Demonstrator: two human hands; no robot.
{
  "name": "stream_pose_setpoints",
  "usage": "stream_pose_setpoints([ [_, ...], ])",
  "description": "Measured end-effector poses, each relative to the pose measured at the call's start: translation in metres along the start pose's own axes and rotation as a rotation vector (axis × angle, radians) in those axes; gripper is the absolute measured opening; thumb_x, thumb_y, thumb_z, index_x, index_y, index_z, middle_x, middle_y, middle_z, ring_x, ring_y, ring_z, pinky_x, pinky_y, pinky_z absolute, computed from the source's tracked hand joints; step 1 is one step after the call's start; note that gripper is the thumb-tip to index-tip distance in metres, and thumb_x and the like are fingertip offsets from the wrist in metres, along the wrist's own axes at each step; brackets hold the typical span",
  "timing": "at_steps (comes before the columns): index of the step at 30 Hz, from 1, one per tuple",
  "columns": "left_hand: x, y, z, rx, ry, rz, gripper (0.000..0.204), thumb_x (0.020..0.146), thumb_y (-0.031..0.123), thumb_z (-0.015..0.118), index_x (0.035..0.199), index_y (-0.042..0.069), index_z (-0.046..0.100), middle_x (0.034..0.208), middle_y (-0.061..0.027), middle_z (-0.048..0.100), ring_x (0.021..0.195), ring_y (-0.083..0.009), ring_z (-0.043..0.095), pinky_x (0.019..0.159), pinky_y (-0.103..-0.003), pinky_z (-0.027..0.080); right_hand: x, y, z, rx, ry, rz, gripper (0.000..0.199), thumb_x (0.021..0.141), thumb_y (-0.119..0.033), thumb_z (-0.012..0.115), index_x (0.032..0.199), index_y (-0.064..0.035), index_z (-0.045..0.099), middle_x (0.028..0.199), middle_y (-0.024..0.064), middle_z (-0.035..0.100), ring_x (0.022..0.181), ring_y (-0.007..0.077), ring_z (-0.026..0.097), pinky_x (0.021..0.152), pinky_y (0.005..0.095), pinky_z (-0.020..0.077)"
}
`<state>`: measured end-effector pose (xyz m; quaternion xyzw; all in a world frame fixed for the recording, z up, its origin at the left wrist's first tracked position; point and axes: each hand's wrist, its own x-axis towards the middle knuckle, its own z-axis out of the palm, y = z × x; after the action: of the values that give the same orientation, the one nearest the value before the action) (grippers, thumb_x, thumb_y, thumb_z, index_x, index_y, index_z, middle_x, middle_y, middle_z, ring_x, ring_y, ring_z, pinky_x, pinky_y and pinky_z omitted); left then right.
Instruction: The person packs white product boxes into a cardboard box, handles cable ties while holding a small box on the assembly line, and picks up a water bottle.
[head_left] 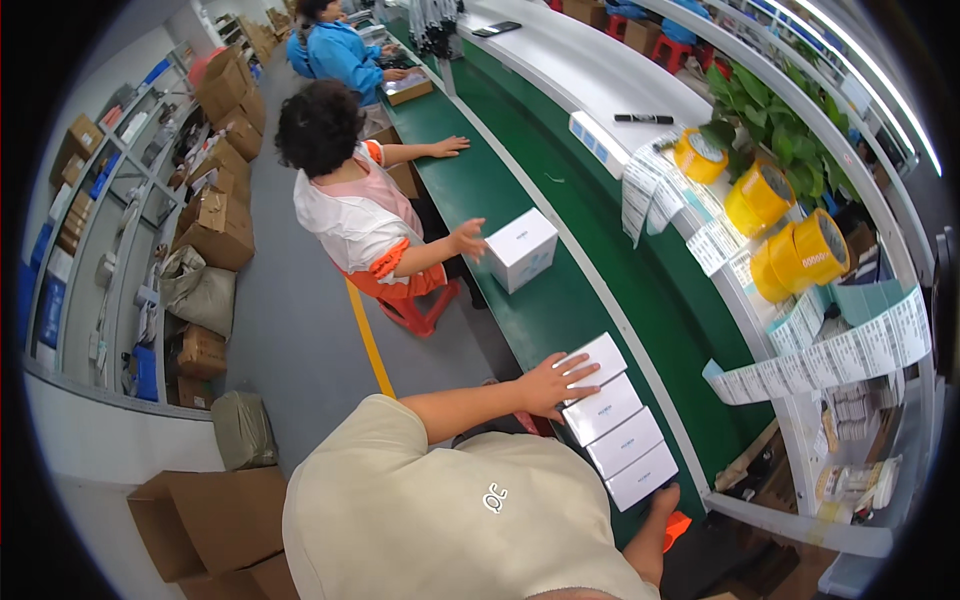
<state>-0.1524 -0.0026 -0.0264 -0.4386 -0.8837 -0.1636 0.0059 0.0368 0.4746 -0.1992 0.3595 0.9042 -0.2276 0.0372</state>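
Note:
Several white boxes stand in a tight row on the green work surface in front of me. My left hand (560,386) lies over the farthest white box (600,357), fingers spread across its top. Against it sits a second white box (603,409), then a third white box (627,446). At the near end, my right hand (660,503) is beside the nearest white box (642,478), its fingers largely hidden. An orange object (677,530) shows next to that hand; its kind is unclear.
Across the green bench (470,195), a seated co-worker (350,190) reaches toward a larger white box (522,250). Yellow tape rolls (800,255) and label strips (830,365) crowd the right-hand shelf. Cardboard boxes (215,215) line the left shelving.

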Motion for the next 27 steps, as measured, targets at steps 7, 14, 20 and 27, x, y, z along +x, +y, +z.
stream_pose_setpoints([
  [7,-0.002,0.002,0.002,-0.007,-0.007,0.019,0.105,0.062,0.049,0.088,0.153,0.028,0.04,0.166,-0.0118,0.024,0.152,-0.0353,0.024,0.111,-0.057,0.033,0.006,-0.001,0.001,-0.036,-0.064,0.003,0.02,0.083,-0.007,0.065,0.096,0.0076,0.065,0.1,0.0322,0.069,0.098,0.0478,0.067,0.083,0.0485,0.0524],
  [14,0.0,-0.001,-0.003,-0.006,-0.022,0.024,0.105,0.064,0.049,0.087,0.154,0.026,0.039,0.166,-0.0121,0.024,0.152,-0.0359,0.023,0.112,-0.058,0.032,0.016,0.001,0.005,-0.016,-0.015,0.015,0.02,0.083,-0.01,0.068,0.093,0.0075,0.065,0.1,0.0321,0.069,0.099,0.0481,0.067,0.084,0.0492,0.0523],
  [20,0.001,-0.018,0.0,-0.189,0.004,0.032,0.1,0.071,0.049,0.082,0.155,0.017,0.037,0.166,-0.0174,0.022,0.152,-0.0383,0.024,0.112,-0.058,0.032,0.012,-0.007,-0.003,-0.039,-0.031,-0.005,0.019,0.082,-0.007,0.066,0.093,0.0077,0.065,0.1,0.0322,0.068,0.098,0.0493,0.066,0.084,0.0499,0.0519],
  [27,0.028,-0.147,-0.046,0.119,0.313,-0.616,0.094,0.08,0.043,0.077,0.155,0.009,0.032,0.16,-0.0271,0.025,0.148,-0.0442,0.026,0.117,-0.057,0.027,0.006,-0.005,-0.012,-0.062,-0.016,-0.01,0.018,0.082,-0.006,0.064,0.092,0.0079,0.064,0.099,0.0322,0.068,0.099,0.0499,0.065,0.085,0.0513,0.0513],
])
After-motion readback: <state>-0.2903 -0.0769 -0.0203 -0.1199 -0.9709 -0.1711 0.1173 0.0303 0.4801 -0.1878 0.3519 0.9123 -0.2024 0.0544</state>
